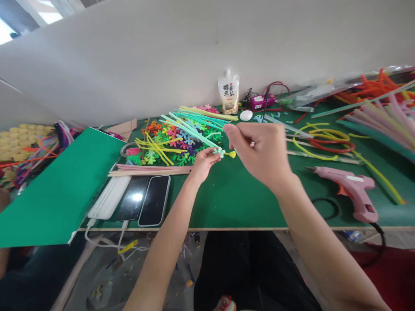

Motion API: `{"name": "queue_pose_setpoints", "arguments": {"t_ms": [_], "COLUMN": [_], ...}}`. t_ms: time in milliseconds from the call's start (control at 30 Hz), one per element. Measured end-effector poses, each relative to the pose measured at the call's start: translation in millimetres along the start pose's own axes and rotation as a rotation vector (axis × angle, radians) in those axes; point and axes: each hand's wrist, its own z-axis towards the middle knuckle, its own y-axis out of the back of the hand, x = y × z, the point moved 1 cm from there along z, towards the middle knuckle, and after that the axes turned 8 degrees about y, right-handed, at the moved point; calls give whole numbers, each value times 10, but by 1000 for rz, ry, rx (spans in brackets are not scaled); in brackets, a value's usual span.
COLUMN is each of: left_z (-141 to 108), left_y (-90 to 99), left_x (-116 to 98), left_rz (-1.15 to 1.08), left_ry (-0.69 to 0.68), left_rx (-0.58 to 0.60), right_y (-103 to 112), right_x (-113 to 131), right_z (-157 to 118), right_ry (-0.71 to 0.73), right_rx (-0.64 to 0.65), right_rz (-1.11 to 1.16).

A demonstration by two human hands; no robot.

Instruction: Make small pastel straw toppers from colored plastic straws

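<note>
Between the fingertips of my left hand is a small mint-green pipe-cleaner flower. A yellow rounded tip sticks out to its right, toward my other hand. My right hand is raised just right of the flower, fingers curled closed and thumb pressed in; what it grips, if anything, is hidden. Behind my left hand lies a pile of multicoloured pipe-cleaner flowers. Mint-green pipe cleaners and yellow pipe cleaners rest on top of it.
A pink glue gun lies at right, near yellow and red pipe-cleaner loops. Two phones and a white power bank sit at front left beside a green board. A drink pouch stands by the wall.
</note>
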Motion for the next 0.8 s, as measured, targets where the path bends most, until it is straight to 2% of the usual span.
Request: {"name": "queue_pose_setpoints", "arguments": {"t_ms": [67,167,233,300,367,433,633,800], "left_z": [-1,-8,-13,-16,-14,-9,17,42], "left_y": [-11,-20,-17,-9,1,10,29,60], "left_x": [-3,-8,-8,-7,-2,7,36,50], "left_rz": [13,54,80,128,193,257,329,350], "left_ry": [-45,-102,-127,-157,-197,-232,-260,-269], "left_rx": [-17,-28,-30,-33,-43,-60,-94,-105], "right_y": [-252,-584,-711,-776,-805,-819,-829,-854], "right_x": [-428,-923,-1070,-1095,-1078,-1074,-1123,-1096], "right_z": [32,-96,-220,-318,-373,-396,-406,-408], "right_ry": [-225,-425,-578,-659,-675,-659,-596,-571], "right_rx": [37,198,294,361,373,365,395,411], "right_rz": [-6,103,237,421,534,553,376,332]}}
